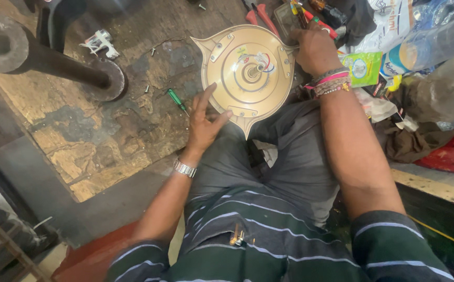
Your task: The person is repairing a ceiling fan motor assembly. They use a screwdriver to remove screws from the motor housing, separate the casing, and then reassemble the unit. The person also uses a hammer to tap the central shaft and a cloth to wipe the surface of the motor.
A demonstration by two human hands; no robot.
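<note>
A round beige fan motor housing (248,70) with three pointed mounting arms and a central shaft rests on my lap over grey trousers. My left hand (204,122) lies flat against its lower left rim, fingers spread and holding nothing. My right hand (315,49), with several bracelets at the wrist, is closed around the housing's right rim; a thin metal tool seems to stick out of the fist towards the housing, but I cannot make it out clearly.
A green-handled screwdriver (177,100) and loose screws lie on the worn floor at left. A heavy metal stand with a round base (107,78) stands at the upper left. Red-handled pliers (261,15), plastic bags, a green packet (364,68) and cloth crowd the right.
</note>
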